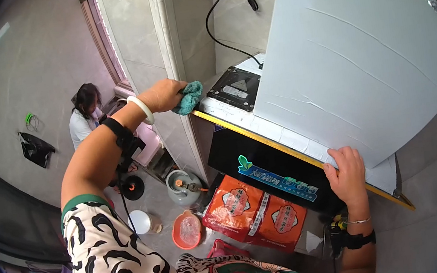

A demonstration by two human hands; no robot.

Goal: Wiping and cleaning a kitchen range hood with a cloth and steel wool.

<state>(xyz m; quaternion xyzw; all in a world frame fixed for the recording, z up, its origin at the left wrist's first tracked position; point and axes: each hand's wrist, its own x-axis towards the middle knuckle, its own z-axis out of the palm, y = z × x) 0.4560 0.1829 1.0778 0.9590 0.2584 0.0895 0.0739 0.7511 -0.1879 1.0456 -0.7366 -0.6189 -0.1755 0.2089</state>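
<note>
My left hand [165, 95] is closed around a bunched teal cloth [192, 97]. The cloth touches the left end of what looks like a range hood, beside the tiled wall corner. Along the hood's front runs a yellow edge strip [255, 135], with a narrow white ledge [271, 127] behind it. My right hand [346, 169] rests on this edge near its right end, fingertips on the white ledge and thumb apart. Below the strip is a black front panel [220, 152] bearing a printed sticker [278, 180]. A creased white panel [340, 58] rises behind the ledge.
On the ledge sits a black box [235, 88], near a black power cord [208, 26]. Below are orange printed bags [235, 204], a gas cylinder [183, 186], a red basin [187, 229] and a white bucket [140, 222]. Another person [85, 114] is at the left.
</note>
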